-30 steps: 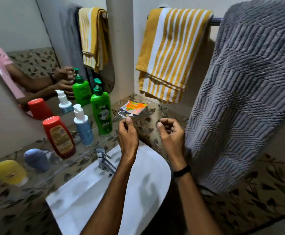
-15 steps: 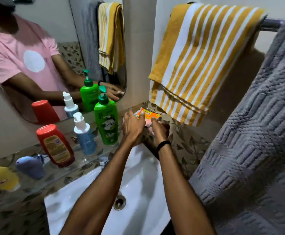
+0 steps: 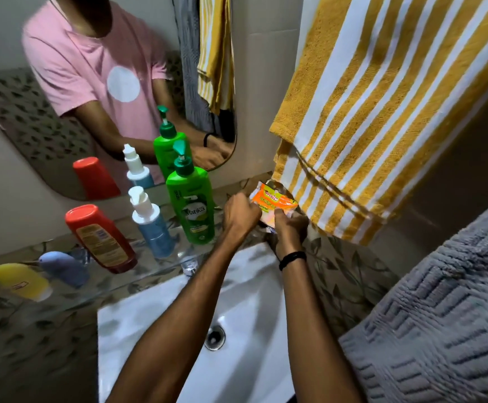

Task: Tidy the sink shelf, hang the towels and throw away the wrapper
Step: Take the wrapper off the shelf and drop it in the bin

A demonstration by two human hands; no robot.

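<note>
So the orange wrapper (image 3: 274, 202) is up at the right end of the glass shelf (image 3: 161, 267), just right of the big green pump bottle (image 3: 191, 206) and tucked right under the bottom edge of the yellow striped towel (image 3: 382, 112). You've got both hands on it: your left hand (image 3: 241, 215) is closed around its left edge and your right hand (image 3: 290, 226) is pinching it from below, thumb on the front. Looks like there's something pale and pinkish showing at the bottom of the wrapper, can't really tell what.

Going left from the green bottle: a white-and-blue pump bottle (image 3: 149, 225) just beside it, then a red bottle (image 3: 100, 238) leaning over, then a bluish thing (image 3: 64, 269) and a yellow one (image 3: 19, 280) lying down at the far end. Below it is the white sink (image 3: 237, 359), and off to the right the grey towel (image 3: 440, 315) hangs well clear.

What I'd watch from here: your left knuckles are really close to that green bottle, so if you yank the wrapper out sideways your elbow or wrist could clip it, and it'd likely take the blue one with it. Also the towel hem hangs right over the wrapper, so lifting straight up might snag it. And if whatever's inside slips out, it drops into the basin.
</note>
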